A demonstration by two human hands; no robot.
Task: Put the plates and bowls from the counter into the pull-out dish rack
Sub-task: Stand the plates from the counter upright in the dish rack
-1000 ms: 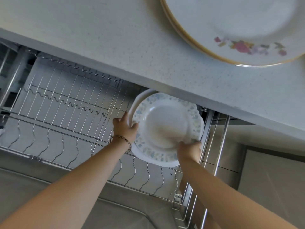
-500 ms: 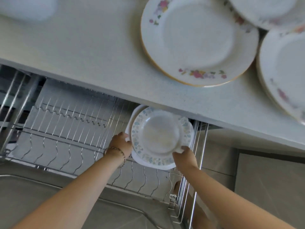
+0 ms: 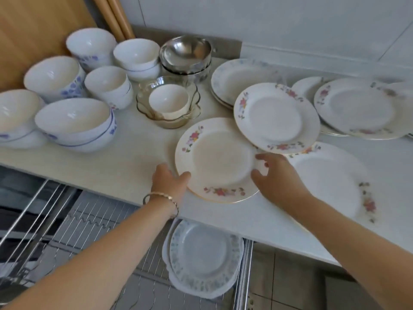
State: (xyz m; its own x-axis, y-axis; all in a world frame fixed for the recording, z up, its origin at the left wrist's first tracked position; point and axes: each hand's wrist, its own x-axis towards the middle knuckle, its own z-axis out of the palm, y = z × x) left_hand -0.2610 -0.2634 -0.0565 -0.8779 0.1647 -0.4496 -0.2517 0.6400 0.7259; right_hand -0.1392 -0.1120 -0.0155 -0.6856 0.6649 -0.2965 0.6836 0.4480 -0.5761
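A gold-rimmed floral plate (image 3: 219,159) lies on the white counter (image 3: 134,162) near its front edge. My left hand (image 3: 167,182) is at the plate's left rim, thumb on top of the rim and fingers hidden. My right hand (image 3: 277,177) hovers at its right rim with fingers spread. Below the counter, two blue-patterned plates (image 3: 201,251) stand in the right end of the pull-out wire dish rack (image 3: 89,231). More floral plates (image 3: 274,117) (image 3: 357,108) (image 3: 330,182) and a blue-patterned stack (image 3: 234,77) lie to the right and behind.
Several white bowls (image 3: 73,121) crowd the counter's left side. Behind them are stacked steel bowls (image 3: 185,52) and a glass bowl (image 3: 169,104) holding a small white cup. A wooden board leans at the back left. The rack's left slots hold nothing.
Both hands let go of the blue-patterned plate, which now stands in the rack, and rose to the counter. The view tilted up from the rack to the dishes.
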